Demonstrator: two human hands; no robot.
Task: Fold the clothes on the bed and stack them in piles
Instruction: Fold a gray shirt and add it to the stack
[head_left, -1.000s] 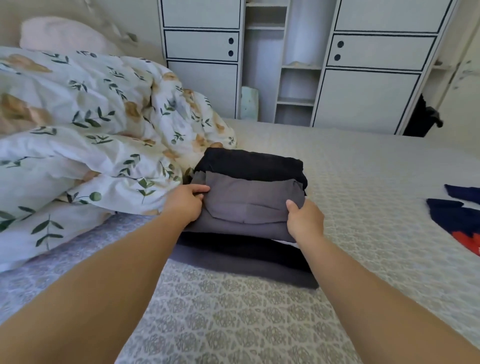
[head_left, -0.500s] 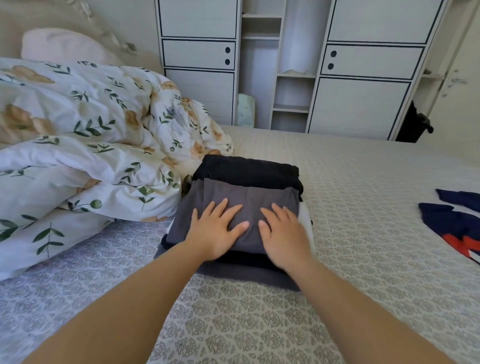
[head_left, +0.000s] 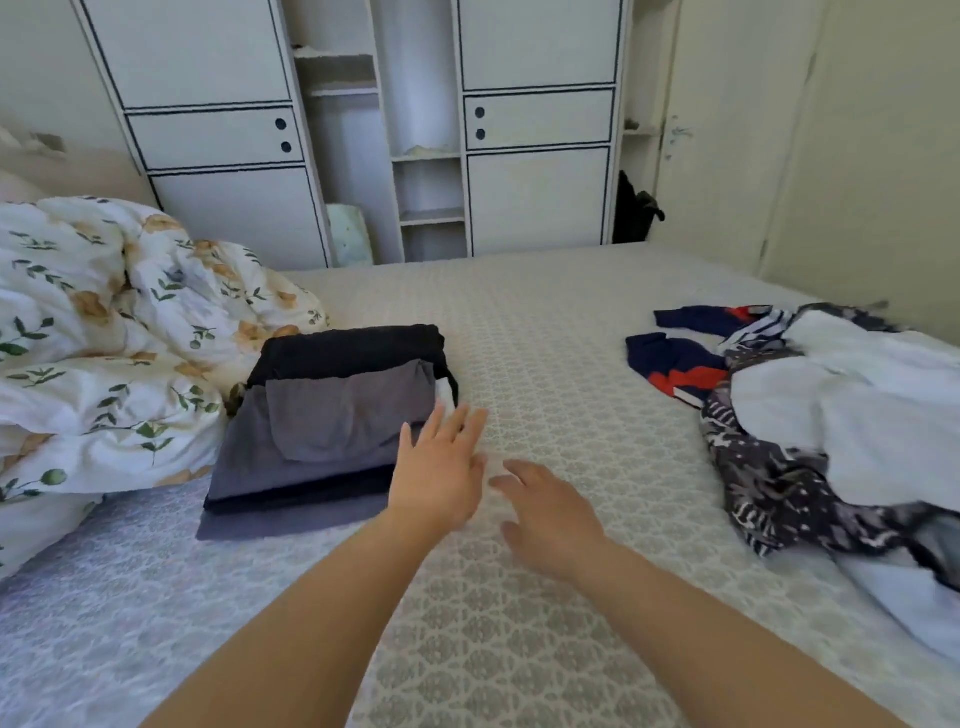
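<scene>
On the left half of the bed (head_left: 545, 332), just beside the rumpled floral duvet (head_left: 104, 332), sits the folded pile (head_left: 332, 426): a grey garment on top, dark pieces beneath and behind it, edges roughly squared. Both hands are bare and hold nothing. The left hand (head_left: 439, 467) has its fingers straight and spread, overlapping the pile's right edge, though I cannot tell if it touches the cloth; the right hand (head_left: 550, 512) hovers low over the bedspread just beside it, fingers loosely extended. Well apart on the right lies the unfolded heap (head_left: 831, 415), where a white garment is tangled with a dark patterned one, and a navy and red piece (head_left: 675, 358) lies at its left edge. These look light, limp and prone to sliding or dragging neighbours along. I judge the next garment is best pinched at two corners or at the shoulders, lifted clear of the tangle, then spread flat on the open bedspread between heap and pile.
</scene>
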